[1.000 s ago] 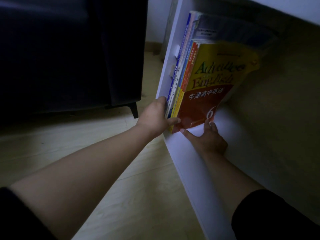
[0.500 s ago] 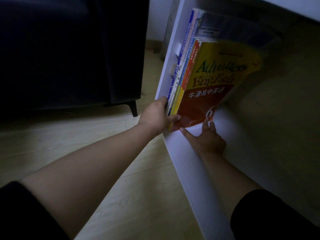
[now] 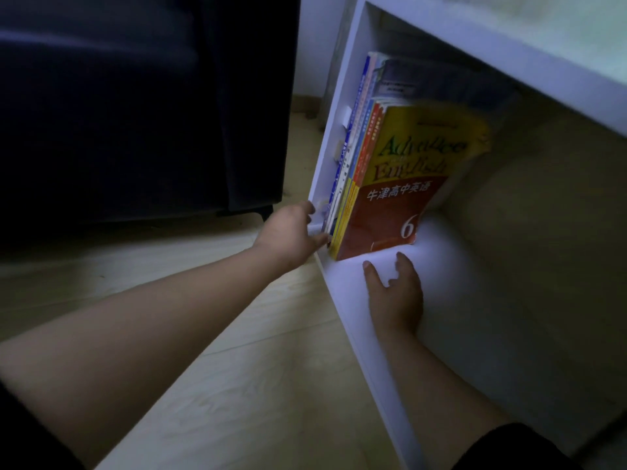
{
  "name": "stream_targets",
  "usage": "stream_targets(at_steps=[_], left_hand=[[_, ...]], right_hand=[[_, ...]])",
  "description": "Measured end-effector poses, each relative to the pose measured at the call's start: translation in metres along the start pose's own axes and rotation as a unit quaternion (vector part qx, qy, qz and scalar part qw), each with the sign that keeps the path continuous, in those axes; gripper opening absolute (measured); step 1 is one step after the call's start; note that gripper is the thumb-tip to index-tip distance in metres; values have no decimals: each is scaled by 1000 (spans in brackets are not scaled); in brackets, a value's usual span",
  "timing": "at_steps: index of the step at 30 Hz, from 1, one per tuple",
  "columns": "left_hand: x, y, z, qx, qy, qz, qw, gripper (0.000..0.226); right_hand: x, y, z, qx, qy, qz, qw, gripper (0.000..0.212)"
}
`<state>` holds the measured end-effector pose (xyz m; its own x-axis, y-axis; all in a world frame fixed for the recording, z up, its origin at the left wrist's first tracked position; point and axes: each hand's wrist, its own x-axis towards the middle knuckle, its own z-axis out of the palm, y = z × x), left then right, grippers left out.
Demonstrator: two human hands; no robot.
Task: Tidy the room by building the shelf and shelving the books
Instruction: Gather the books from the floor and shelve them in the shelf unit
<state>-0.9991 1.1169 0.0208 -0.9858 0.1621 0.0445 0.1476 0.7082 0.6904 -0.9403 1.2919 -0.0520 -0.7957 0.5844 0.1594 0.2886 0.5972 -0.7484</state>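
The front cover of the yellow-and-red book [image 3: 403, 184] standing in the shelf [image 3: 342, 106] reads "Advance" in green and "English" below it in pale letters, both blurred. On its red lower half stand the white characters "牛津高中英语" and a large white "6". Print on the other spines is too small to read.

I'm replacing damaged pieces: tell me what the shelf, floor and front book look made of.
Shelf: likely painted or laminated board; smooth, white, flat-edged. Floor: pale wood or laminate; plank seams show. Front book: glossy paperback, its corner curling.
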Motion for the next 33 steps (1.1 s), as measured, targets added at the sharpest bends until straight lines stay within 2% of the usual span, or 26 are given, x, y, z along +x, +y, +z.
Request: stream_targets(at_steps=[5, 7, 10, 14, 17, 20, 25, 33], left_hand=[[-36, -12, -27, 18, -3, -12, 1000, 52], [-54, -15, -40, 16, -9, -28, 999, 51], [-82, -16, -60, 27, -19, -39, 999, 51], [-133, -20, -97, 29, -6, -63, 998, 48], [-183, -24, -125, 27, 18, -91, 995, 43], [-229, -23, -148, 34, 30, -113, 993, 40], [-297, -38, -182, 42, 102, -185, 976, 39], [-403, -47, -240, 69, 187, -273, 941, 30]], right_hand=[[-30, -21, -13, 153, 32, 38, 987, 51], [-36, -31, -20, 208, 21, 53, 977, 47], [-53, -49, -31, 248, -19, 9, 968, 43], [-95, -85, -43, 267, -135, -59, 952, 37], [-124, -109, -47, 290, -229, -90, 925, 41], [-142, -131, -51, 301, -288, -116, 902, 39], [-186, -175, -45, 303, -412, -195, 837, 24], [-278, -231, -35, 295, -583, -292, 698, 27]])
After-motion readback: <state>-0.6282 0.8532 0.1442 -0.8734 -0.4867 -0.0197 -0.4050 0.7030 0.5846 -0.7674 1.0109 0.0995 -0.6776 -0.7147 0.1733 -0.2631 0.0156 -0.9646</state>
